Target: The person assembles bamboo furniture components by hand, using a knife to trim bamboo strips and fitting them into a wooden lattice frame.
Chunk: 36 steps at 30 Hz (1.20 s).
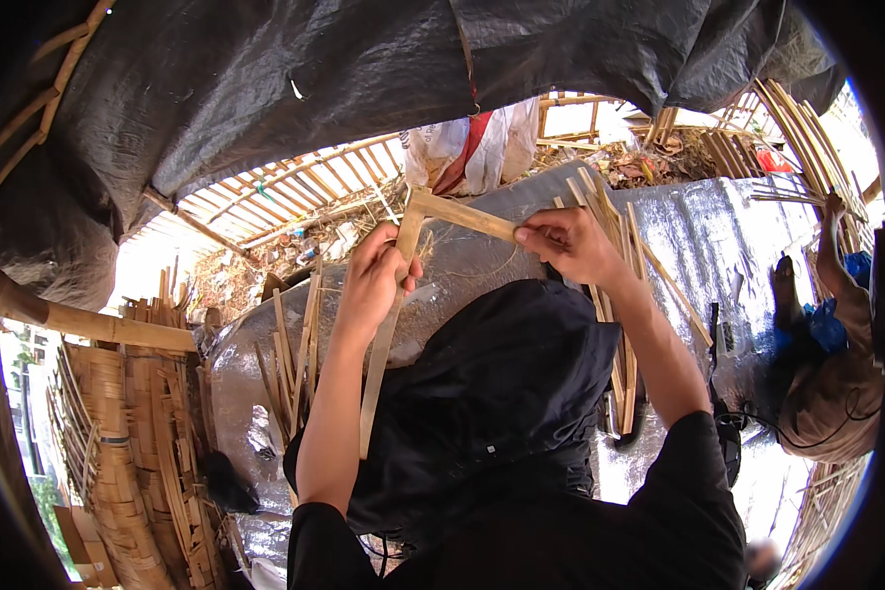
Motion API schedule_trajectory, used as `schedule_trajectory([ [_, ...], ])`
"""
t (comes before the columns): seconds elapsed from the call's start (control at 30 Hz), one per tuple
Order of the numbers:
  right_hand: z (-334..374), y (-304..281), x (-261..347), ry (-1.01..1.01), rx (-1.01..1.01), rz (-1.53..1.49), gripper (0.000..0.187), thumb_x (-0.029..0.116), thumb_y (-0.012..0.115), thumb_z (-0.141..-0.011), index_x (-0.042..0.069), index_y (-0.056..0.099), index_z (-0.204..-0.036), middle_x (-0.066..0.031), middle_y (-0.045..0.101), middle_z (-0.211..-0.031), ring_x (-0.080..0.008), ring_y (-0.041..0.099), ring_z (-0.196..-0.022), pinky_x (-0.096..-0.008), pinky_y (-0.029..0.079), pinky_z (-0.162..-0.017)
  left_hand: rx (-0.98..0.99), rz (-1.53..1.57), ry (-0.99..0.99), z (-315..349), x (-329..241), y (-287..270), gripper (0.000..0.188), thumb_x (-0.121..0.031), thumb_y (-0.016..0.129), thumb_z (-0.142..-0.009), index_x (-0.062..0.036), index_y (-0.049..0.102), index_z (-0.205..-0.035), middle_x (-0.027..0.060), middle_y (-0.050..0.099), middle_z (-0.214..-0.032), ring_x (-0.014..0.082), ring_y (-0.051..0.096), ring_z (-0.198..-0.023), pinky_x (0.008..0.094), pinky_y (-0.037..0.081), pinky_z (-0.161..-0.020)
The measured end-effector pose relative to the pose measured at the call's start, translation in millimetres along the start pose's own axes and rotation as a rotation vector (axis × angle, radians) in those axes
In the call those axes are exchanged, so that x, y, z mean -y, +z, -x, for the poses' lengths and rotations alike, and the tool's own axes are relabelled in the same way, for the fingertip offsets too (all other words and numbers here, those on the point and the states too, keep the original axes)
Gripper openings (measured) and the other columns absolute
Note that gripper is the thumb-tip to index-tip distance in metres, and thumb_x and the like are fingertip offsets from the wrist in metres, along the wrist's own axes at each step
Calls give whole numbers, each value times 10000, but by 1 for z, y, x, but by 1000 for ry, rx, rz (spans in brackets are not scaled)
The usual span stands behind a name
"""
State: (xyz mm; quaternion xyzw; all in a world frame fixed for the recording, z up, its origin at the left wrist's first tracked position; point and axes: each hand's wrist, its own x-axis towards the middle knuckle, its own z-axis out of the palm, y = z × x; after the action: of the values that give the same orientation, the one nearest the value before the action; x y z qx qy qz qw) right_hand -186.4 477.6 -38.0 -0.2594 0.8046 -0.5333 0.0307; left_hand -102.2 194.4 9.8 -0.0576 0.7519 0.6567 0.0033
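Observation:
A flat, pale bamboo strip [462,214] is held up in front of me, with a sharp bend at its top. One leg slopes down to the right; the longer leg runs down past my left wrist toward my lap. Just below the bend, my left hand [372,280] is closed around the long leg. At the short leg's end, the thumb and fingers of my right hand [570,246] pinch the strip. Dark cloth [492,383] covers my lap beneath it.
Narrow bamboo strips [290,354] lie at my left, and more strips [624,324] at my right, on a silvery sheet [728,226]. Woven bamboo [128,462] stands far left. A black tarp [324,79] hangs overhead. Another person [836,393] sits at the right, holding strips.

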Motion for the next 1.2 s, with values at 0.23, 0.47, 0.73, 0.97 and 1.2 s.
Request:
schedule_trajectory([
  [0.23,16,12,21,-39,-35,111,194,164,705,-940,-28,733,-927,-125,645,-654,-154,571,-540,-309,435,-527,-265,-247,-6,1,-19,22,365,-381,636,-984,-51,588,-836,4,498,-551,97,434,-494,290,342,-493],
  [0.47,15,7,30,-13,-87,83,204,201,723,-917,-2,745,-931,-183,665,-697,-257,655,-585,-346,493,-580,-305,-480,195,-17,-22,18,493,-451,653,-974,-27,580,-735,9,459,-515,103,404,-499,303,330,-500],
  [0.73,11,36,-32,64,15,141,252,238,727,-914,-12,733,-887,-204,684,-740,-328,701,-674,-389,529,-627,-344,-494,15,-46,54,24,534,-518,601,-982,-21,711,-821,6,526,-513,102,518,-475,302,387,-475],
  [0.97,11,31,-48,1,-179,132,322,302,712,-933,-4,688,-1030,-173,714,-821,-278,710,-705,-369,541,-634,-518,-424,79,-55,36,-7,516,-559,603,-965,-85,699,-785,-53,452,-530,70,398,-461,270,303,-435],
  [1.2,81,33,-37,227,-545,66,366,312,665,-972,-24,646,-1118,-163,718,-944,-241,697,-796,-352,536,-667,-744,-435,374,-7,-61,-72,521,-537,650,-956,-54,705,-770,-74,419,-538,41,365,-514,264,235,-493],
])
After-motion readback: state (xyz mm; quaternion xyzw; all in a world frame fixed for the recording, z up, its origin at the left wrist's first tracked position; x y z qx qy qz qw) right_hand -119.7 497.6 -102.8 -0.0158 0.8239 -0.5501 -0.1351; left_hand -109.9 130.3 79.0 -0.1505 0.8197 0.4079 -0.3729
